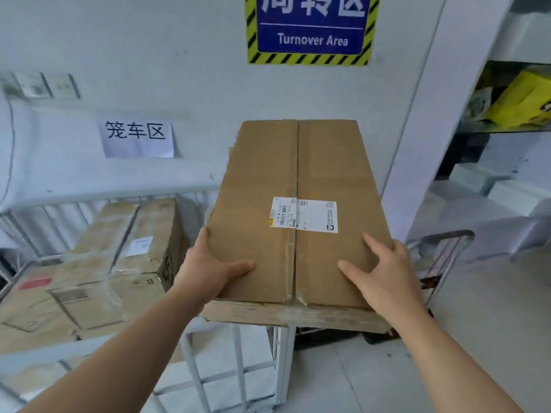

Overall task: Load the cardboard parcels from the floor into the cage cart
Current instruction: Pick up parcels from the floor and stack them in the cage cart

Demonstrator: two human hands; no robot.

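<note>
I hold a long flat cardboard parcel [298, 180] with a white shipping label, level in front of me at chest height. My left hand [208, 269] grips its near left edge, thumb lying on top. My right hand [384, 275] holds the near right corner, with thumb and forefinger spread on the top face. The parcel's near end hangs over the right corner of the white barred cage cart [238, 368]. Inside the cart lie a wide taped parcel [74, 299] and a smaller box [140, 231] stacked on it.
A white wall stands close behind, with a blue Turnover Area sign [311, 28] and a paper notice [137, 138]. At right are a shelf unit holding yellow bags [524, 102] and a small metal trolley frame [441, 254]. Grey floor [372, 383] shows below.
</note>
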